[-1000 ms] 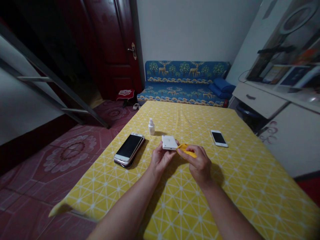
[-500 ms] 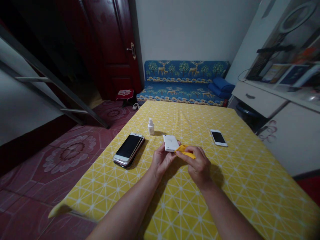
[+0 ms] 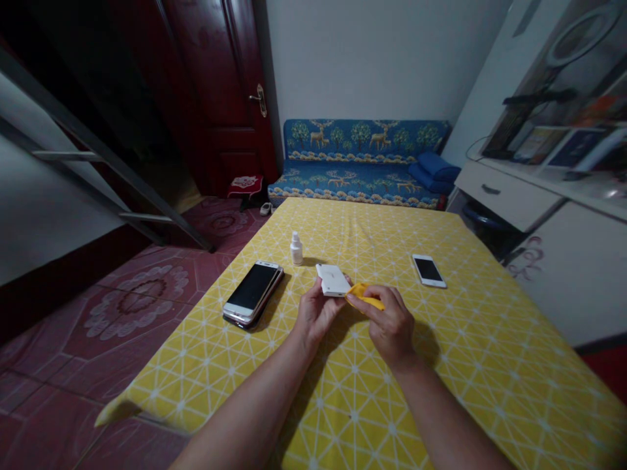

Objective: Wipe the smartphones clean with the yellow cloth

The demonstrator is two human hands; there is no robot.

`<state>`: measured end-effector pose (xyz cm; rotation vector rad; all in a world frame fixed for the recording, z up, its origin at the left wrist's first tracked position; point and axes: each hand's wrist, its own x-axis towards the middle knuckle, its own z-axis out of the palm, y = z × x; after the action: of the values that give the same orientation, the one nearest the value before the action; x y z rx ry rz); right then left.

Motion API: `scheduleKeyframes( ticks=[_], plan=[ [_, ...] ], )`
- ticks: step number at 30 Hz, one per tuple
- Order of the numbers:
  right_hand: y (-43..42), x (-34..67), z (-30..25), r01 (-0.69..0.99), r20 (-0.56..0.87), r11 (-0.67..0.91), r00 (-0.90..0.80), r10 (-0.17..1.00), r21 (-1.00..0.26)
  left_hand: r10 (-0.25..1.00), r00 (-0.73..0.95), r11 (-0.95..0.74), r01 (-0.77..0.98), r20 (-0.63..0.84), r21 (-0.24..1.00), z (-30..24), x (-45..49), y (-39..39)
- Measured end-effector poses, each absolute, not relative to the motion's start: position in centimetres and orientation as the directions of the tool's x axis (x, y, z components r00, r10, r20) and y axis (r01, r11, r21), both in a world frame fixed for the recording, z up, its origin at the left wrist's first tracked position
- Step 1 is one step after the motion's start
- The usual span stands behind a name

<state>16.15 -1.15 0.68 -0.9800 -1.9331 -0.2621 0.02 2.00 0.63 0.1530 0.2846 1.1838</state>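
A white phone (image 3: 332, 279), back side up, is gripped in my left hand (image 3: 316, 315) above the table. My right hand (image 3: 390, 321) pinches a yellow cloth (image 3: 361, 295) against the phone's near right corner. To the left lies a stack of phones (image 3: 253, 289), its top one white-framed with a dark screen. Just beyond my left hand a small white spray bottle (image 3: 296, 249) stands upright. Another white phone (image 3: 429, 270) rests screen up on the right.
A yellow patterned tablecloth (image 3: 353, 378) covers the table. Behind it stands a blue sofa (image 3: 343, 176). A white cabinet (image 3: 563, 261) is at the right; a metal ladder (image 3: 142, 189) and a red stool (image 3: 245, 184) are at the left.
The phone in my left hand has turned and tilted slightly, its far end shifting left. My right hand with the cloth has moved a little to the right.
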Motion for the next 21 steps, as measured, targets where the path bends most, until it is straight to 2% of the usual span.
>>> scheduleKeyframes(
  ticks=[13, 16, 21],
  plan=[
    [-1.9, 14.3, 1.5, 0.67, 0.799, 0.712, -0.303, 0.52, -0.209, 0.934, 0.338, 0.357, -0.886, -0.113, 0.297, 0.1, 0.9, 1.7],
    [-1.3, 15.7, 0.8, 0.664, 0.815, 0.702, -0.241, 0.527, -0.258, 0.921, 0.367, 0.389, -0.883, -0.131, 0.262, 0.4, 0.3, 1.9],
    [-0.4, 17.6, -0.2, 0.645, 0.808, 0.634, -0.043, 0.588, -0.427, 0.903, 0.404, 0.428, -0.871, -0.144, 0.24, 0.8, -0.4, 2.1]
  ],
)
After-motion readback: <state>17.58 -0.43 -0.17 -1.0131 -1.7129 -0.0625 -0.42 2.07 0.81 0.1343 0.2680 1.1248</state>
